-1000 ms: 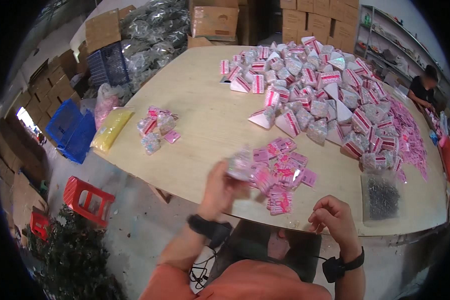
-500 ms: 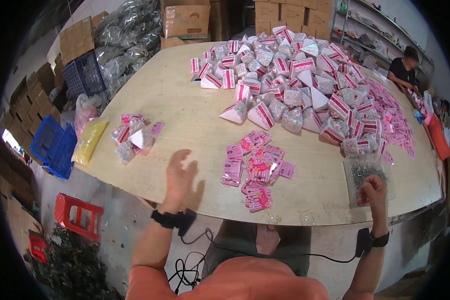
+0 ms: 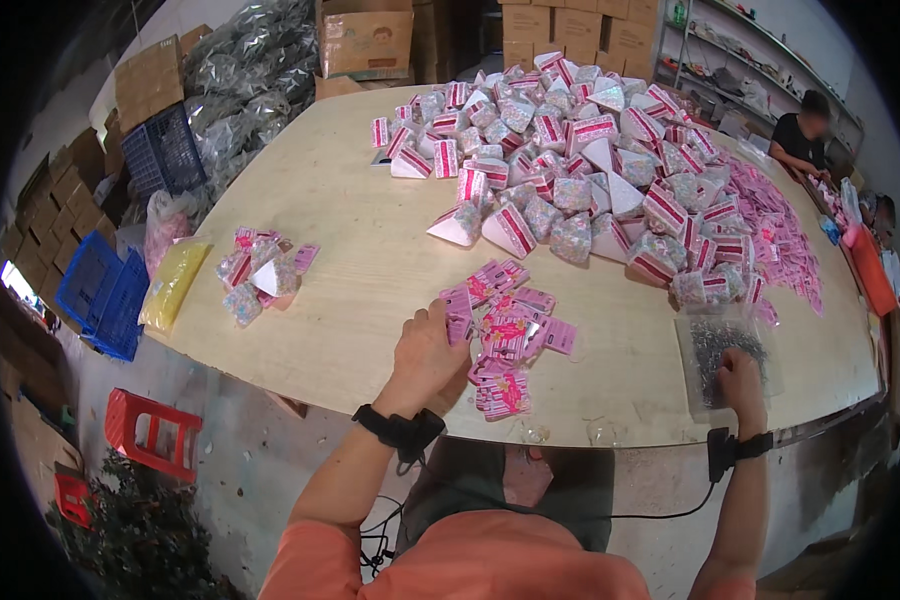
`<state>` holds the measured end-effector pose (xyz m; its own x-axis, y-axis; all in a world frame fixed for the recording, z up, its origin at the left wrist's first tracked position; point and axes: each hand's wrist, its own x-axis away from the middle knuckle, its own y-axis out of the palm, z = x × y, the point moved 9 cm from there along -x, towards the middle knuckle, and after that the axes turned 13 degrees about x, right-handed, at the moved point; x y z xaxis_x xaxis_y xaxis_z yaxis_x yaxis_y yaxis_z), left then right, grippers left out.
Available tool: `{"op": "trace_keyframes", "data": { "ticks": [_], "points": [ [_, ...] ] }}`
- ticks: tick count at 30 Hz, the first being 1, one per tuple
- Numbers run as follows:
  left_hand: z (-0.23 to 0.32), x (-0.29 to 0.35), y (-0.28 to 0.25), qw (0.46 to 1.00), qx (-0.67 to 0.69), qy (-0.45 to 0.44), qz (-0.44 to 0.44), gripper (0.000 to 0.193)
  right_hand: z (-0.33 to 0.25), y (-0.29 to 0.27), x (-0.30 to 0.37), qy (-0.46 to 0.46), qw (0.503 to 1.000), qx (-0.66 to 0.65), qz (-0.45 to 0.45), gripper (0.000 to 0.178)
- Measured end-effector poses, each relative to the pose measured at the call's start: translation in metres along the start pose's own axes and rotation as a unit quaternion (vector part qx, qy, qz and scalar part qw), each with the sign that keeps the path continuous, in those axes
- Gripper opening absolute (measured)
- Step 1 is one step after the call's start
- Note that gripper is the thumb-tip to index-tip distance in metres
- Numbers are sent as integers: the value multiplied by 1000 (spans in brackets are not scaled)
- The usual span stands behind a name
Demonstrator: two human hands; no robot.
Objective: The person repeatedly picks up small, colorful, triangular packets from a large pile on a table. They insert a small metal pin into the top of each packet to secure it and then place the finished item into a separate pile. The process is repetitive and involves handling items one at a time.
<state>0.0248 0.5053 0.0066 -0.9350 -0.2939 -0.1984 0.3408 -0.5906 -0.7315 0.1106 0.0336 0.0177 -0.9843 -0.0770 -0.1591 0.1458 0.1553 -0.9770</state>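
Note:
My left hand (image 3: 428, 350) has its fingers curled onto a pink printed card (image 3: 458, 322) at the left side of a loose pile of pink cards (image 3: 510, 330). My right hand (image 3: 741, 382) is closed, fingertips down, over a clear flat tray or bag (image 3: 708, 345) of small dark metal pieces; whatever it pinches is hidden. Beyond lies a big heap of wedge-shaped, cake-slice-like pieces (image 3: 571, 192) in pink, white and glitter. A small group of similar wedges (image 3: 273, 275) with pink cards sits at the left.
A spread of pink cards (image 3: 782, 230) lies right of the heap. A yellow bag (image 3: 175, 282) rests at the table's left edge, near blue crates (image 3: 105, 300). A red stool (image 3: 152, 432) stands on the floor. Another person (image 3: 802, 138) sits at the far right.
My left hand has moved right, from bare tabletop to the card pile, and its fingers have closed on a card. My right hand has shifted slightly over the metal pieces, its fingers turning downward.

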Motion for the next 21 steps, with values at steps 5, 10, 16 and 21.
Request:
{"op": "trace_keyframes", "data": {
  "ticks": [5,10,16,21],
  "points": [
    [6,-5,-21,992,121,-11,16,52,9,-26,-2,-1,992,-76,104,19],
    [0,-14,-39,976,213,-22,36,51,11,-51,-1,63,983,-122,121,21],
    [-13,-16,-32,833,543,-102,-6,43,23,-38,-3,-51,980,-69,181,18],
    [10,-3,-24,679,722,-112,-70,38,20,-32,-5,41,986,-138,85,9]
  ]
}}
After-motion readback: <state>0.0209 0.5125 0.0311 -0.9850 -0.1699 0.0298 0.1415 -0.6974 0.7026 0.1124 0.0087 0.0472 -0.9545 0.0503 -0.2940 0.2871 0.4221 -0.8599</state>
